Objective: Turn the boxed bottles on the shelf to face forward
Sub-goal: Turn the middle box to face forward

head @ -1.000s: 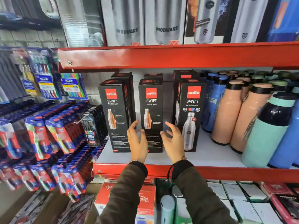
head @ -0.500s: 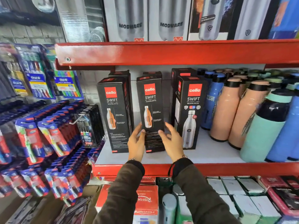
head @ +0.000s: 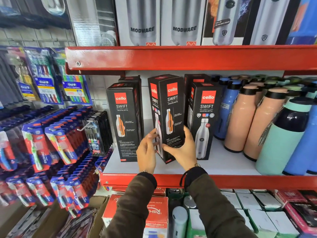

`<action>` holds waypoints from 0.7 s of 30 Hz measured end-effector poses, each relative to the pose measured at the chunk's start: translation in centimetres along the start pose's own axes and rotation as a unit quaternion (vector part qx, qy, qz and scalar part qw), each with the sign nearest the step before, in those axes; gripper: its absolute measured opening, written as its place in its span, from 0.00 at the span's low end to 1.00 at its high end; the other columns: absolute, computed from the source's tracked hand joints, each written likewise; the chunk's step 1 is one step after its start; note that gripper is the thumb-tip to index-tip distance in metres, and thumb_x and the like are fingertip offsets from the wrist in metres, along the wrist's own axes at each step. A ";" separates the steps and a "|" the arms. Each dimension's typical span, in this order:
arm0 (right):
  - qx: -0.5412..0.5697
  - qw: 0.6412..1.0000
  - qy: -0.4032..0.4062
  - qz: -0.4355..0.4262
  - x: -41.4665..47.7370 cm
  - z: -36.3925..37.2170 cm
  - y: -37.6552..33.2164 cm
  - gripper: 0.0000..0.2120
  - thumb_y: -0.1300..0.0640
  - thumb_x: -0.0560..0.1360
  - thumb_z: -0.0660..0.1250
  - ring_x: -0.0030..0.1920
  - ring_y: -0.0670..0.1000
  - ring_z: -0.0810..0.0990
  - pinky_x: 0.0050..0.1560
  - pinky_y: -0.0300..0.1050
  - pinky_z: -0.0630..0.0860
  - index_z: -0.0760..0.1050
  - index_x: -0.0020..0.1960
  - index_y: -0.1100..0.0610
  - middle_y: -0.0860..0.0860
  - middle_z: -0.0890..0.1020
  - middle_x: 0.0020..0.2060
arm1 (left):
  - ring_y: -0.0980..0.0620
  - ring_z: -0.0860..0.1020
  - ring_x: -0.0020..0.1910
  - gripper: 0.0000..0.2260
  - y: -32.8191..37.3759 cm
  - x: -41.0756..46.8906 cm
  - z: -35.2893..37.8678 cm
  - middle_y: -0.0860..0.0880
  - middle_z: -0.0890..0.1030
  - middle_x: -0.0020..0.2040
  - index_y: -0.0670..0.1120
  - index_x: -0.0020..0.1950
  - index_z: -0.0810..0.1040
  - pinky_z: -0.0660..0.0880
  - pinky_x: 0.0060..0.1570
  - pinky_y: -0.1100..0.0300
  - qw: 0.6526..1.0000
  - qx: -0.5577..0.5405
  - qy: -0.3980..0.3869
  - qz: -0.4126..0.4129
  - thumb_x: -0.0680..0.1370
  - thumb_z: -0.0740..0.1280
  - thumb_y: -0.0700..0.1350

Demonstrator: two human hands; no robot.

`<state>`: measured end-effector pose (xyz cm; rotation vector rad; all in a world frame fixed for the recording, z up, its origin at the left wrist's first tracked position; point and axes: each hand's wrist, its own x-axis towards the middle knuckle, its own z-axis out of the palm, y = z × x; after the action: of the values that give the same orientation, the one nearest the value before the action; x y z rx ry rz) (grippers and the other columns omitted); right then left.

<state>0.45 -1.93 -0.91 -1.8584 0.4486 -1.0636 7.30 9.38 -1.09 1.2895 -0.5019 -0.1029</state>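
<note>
On red shelf [head: 223, 182], 3 front boxes, middle box [head: 169, 117] turned, gripped by left hand [head: 147, 152], right hand [head: 183, 150].

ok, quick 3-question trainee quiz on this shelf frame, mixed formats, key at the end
1. True or false: the middle Cello box is turned so two of its faces show.
2. Which hand wraps the box's lower front? A) left hand B) right hand C) neither
3. Fill in: the bottles right of the right Cello box, peach bottles among them, stand ____ (boxed/unboxed).

Key: 1 true; 2 B; 3 unboxed
</note>
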 end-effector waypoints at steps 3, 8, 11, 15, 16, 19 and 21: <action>0.016 0.999 -0.026 0.013 0.2 -0.3 0.1 0.46 0.45 0.58 0.80 0.63 0.35 0.72 0.63 0.32 0.69 0.61 0.71 0.39 0.33 0.73 0.62 | 0.52 0.70 0.75 0.19 -0.4 1.1 0.4 0.49 0.72 0.75 0.48 0.76 0.70 0.64 0.77 0.52 0.998 0.055 0.014 -0.002 0.85 0.56 0.49; 0.028 0.997 -0.070 0.018 0.3 -0.7 0.0 0.46 0.48 0.62 0.77 0.62 0.29 0.72 0.59 0.24 0.68 0.57 0.73 0.32 0.23 0.72 0.60 | 0.49 0.66 0.77 0.20 -1.1 2.6 0.1 0.48 0.71 0.76 0.43 0.77 0.67 0.60 0.78 0.56 0.995 0.078 -0.006 -0.060 0.85 0.56 0.47; 0.024 0.996 -0.079 0.022 0.3 -0.7 -0.1 0.43 0.51 0.68 0.73 0.70 0.34 0.65 0.67 0.29 0.61 0.55 0.76 0.37 0.34 0.67 0.70 | 0.51 0.73 0.68 0.14 -1.6 2.5 -0.2 0.58 0.79 0.61 0.48 0.67 0.77 0.69 0.67 0.59 0.997 0.053 -0.005 -0.054 0.85 0.57 0.47; 0.035 0.996 -0.082 0.003 0.4 -0.7 0.1 0.33 0.61 0.75 0.69 0.75 0.40 0.64 0.76 0.40 0.60 0.62 0.76 0.46 0.44 0.68 0.75 | 0.54 0.74 0.63 0.14 -2.3 2.1 -0.4 0.52 0.78 0.61 0.46 0.69 0.75 0.66 0.63 0.61 0.997 0.079 0.006 -0.023 0.84 0.60 0.47; 0.033 0.996 -0.086 0.004 0.4 -0.7 0.1 0.32 0.62 0.76 0.68 0.74 0.39 0.64 0.75 0.37 0.61 0.63 0.76 0.46 0.43 0.68 0.74 | 0.54 0.74 0.63 0.15 -2.5 2.1 -0.4 0.52 0.78 0.61 0.46 0.69 0.74 0.66 0.64 0.61 0.996 0.085 0.010 -0.017 0.84 0.60 0.47; 0.027 0.995 -0.098 0.001 0.5 -0.7 0.3 0.31 0.63 0.77 0.66 0.67 0.27 0.65 0.68 0.27 0.63 0.63 0.76 0.46 0.34 0.68 0.69 | 0.55 0.75 0.62 0.14 -2.8 2.0 -0.3 0.54 0.78 0.61 0.47 0.69 0.74 0.66 0.63 0.62 0.996 0.084 0.013 -0.007 0.84 0.60 0.47; 0.018 0.995 -0.095 0.000 0.5 -0.6 0.6 0.30 0.64 0.78 0.65 0.63 0.23 0.65 0.65 0.24 0.64 0.62 0.76 0.46 0.31 0.67 0.66 | 0.56 0.75 0.62 0.13 -2.8 2.0 -0.2 0.54 0.78 0.60 0.50 0.68 0.73 0.66 0.63 0.63 0.997 0.080 0.011 -0.007 0.84 0.60 0.47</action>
<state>0.29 -2.89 -1.10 -1.9054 0.3167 -0.8785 9.73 8.03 -3.10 1.4503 -0.4896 -0.0615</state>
